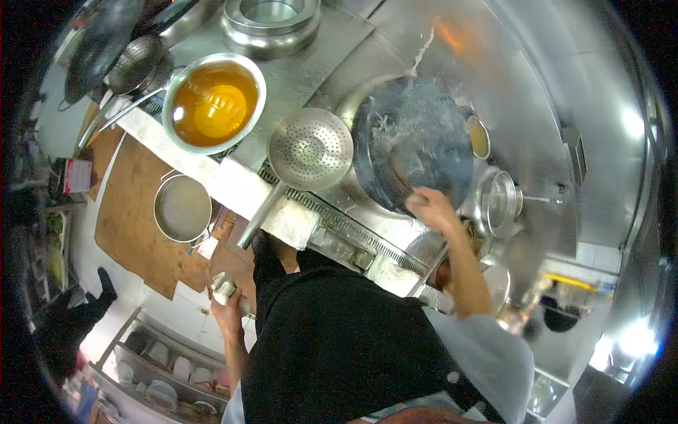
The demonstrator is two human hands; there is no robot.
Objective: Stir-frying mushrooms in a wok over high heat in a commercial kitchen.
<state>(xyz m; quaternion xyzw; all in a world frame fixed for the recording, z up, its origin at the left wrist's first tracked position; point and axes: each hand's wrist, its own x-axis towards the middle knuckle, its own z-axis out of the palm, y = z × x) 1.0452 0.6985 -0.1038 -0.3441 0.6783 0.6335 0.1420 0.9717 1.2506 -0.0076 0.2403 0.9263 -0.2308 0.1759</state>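
Observation:
A large dark wok (410, 143) sits on the range, with steam or smoke over it. At its near rim, my right hand (435, 211) is closed around the end of a handled tool; a blurred brown part reaches into the wok, and its kind cannot be told. Low on the left, my left hand (228, 307) grips a crumpled whitish cloth (223, 289), away from the range. A perforated metal skimmer (311, 149) rests left of the wok, its handle towards me. Farther left stands a metal bowl (261, 106) of amber liquid, probably oil.
Folded white cloths (291, 222) lie along the range's front edge. A pot of cloudy liquid (183, 208) stands lower left. Metal containers (495, 201) flank the wok's right side. An orange flame glows behind it. Another person's dark-clothed leg (95, 307) is at far left, near shelves of containers (164, 365).

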